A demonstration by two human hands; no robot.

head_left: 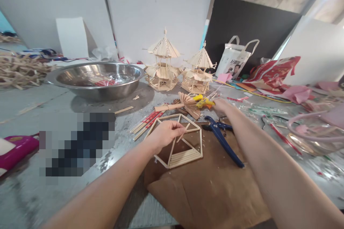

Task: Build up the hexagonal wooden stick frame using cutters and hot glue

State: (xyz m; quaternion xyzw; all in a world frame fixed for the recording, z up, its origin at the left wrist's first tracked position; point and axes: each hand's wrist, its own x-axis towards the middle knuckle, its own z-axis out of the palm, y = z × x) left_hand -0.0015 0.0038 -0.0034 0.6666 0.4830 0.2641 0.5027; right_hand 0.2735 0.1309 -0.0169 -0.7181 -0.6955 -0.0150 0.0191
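Note:
My left hand (168,133) pinches a short wooden stick (185,131) over a flat polygonal frame of sticks (201,143). Spokes divide this frame, and one section near me is filled with parallel sticks (184,157). It lies mostly on brown paper (212,182). Farther out to the right, my right hand (220,105) is closed at a yellow tool with an orange part, which looks like a glue gun (202,103). Its fingers are partly hidden. Beside it is a fan of folded brown paper (188,104). Blue-handled cutters (224,139) lie between my forearms.
Two stick pagodas (163,66) stand at the back, near a steel basin (102,91) holding wrapped packs. Red-wrapped sticks (147,121) lie left of the frame. A magenta device (20,148) sits at far left, with a pixelated patch beside it. Wrappers and a clear pink-rimmed container (311,132) crowd the right.

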